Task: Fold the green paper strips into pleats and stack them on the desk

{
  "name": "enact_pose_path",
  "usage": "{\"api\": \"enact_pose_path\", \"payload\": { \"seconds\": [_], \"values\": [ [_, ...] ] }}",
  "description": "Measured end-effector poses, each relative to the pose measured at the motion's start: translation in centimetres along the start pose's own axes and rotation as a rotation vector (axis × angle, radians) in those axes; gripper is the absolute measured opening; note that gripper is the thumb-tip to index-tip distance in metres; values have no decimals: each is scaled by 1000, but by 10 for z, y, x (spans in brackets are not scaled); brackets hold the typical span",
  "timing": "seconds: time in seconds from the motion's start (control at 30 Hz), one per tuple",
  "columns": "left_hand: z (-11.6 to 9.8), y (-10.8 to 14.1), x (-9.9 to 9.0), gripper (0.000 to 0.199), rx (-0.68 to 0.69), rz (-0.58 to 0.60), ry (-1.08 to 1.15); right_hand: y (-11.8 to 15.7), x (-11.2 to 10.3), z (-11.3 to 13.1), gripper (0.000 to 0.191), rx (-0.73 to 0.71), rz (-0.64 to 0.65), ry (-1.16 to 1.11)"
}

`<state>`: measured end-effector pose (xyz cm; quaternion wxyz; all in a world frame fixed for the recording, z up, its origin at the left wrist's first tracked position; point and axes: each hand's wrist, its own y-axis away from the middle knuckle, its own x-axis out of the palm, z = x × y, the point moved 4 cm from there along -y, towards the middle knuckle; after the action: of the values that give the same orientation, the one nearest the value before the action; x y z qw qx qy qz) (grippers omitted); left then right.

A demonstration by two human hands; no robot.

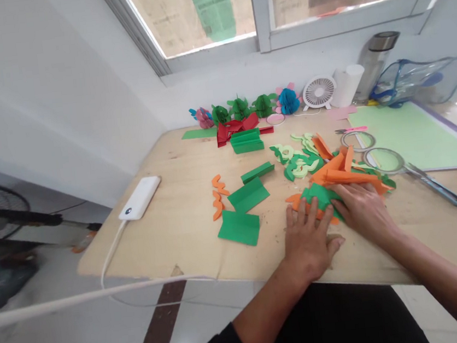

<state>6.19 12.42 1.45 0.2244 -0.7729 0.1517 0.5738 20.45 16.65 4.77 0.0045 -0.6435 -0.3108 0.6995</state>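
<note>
On the near right of the bench [184, 198], the left hand [307, 242] lies flat, its fingers spread and unclenched, on a green paper piece [315, 190], while the right hand [363, 208] bends over that piece's right side, and whether its fingers grip anything cannot be told. To the left, creased green rectangles [239, 228] and orange wavy cutouts [217, 206] lie loose; farther back, folded orange papers [338, 174], heaped green cutouts [302, 164] and red strips [250, 121] seem not yet assembled, whereas five honeycomb paper figures [240, 108] along the far wall look finished.
</note>
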Motion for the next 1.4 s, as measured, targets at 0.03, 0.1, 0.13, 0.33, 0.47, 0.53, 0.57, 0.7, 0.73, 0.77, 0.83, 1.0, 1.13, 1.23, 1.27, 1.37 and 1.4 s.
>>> {"api": "enact_pose_path", "payload": {
  "seconds": [0.03, 0.1, 0.13, 0.33, 0.47, 0.53, 0.57, 0.7, 0.73, 0.77, 0.83, 1.0, 1.13, 1.23, 1.27, 1.37, 1.4],
  "values": [
    [2, -6, 1, 64, -4, 13, -1, -3, 2, -4, 20, -7, 5, -4],
    [4, -18, 1, 61, -13, 29, -4, -9, 5, -12, 21, -17, 20, -4],
    [5, -24, 1, 58, -12, 32, -3, -13, 6, -16, 21, -18, 26, 2],
    [11, -62, -4, 53, 11, 18, -21, -29, 12, -32, 24, 4, 42, 14],
    [17, -72, -8, 56, -19, 24, -12, -28, 9, -31, 27, 2, 20, 36],
    [19, -70, -12, 59, -38, 65, 33, -25, 6, -28, 28, 5, -4, 78],
    [20, -67, -15, 63, -44, 88, 61, -24, 5, -27, 28, 5, -18, 96],
    [26, -43, -38, 72, -40, 135, 125, -21, -4, -20, 25, -22, -85, 97],
    [29, -33, -45, 68, -32, 121, 123, -21, -8, -18, 25, -30, -110, 99],
    [35, -22, -53, 62, -24, 90, 110, -20, -12, -16, 23, -33, -147, 107],
    [55, 1, -68, 48, -74, -13, 51, -16, -25, -9, 22, -32, -236, 133],
    [123, 43, -85, 47, -281, -146, -151, 0, -51, 25, 30, -39, -321, -8],
    [148, 54, -84, 38, -306, -123, -161, 15, -51, 57, 34, -74, -252, -192],
    [143, 59, -91, 27, -301, -88, -3, 24, -44, 73, 36, -80, -188, -319],
    [138, 61, -95, 24, -291, -66, 93, 25, -42, 78, 38, -85, -158, -360],
    [120, 60, -105, 19, -257, 24, 418, 29, -38, 89, 47, -142, -31, -439],
    [114, 58, -107, 18, -249, 53, 506, 30, -38, 92, 49, -169, 9, -449]
  ]
}}
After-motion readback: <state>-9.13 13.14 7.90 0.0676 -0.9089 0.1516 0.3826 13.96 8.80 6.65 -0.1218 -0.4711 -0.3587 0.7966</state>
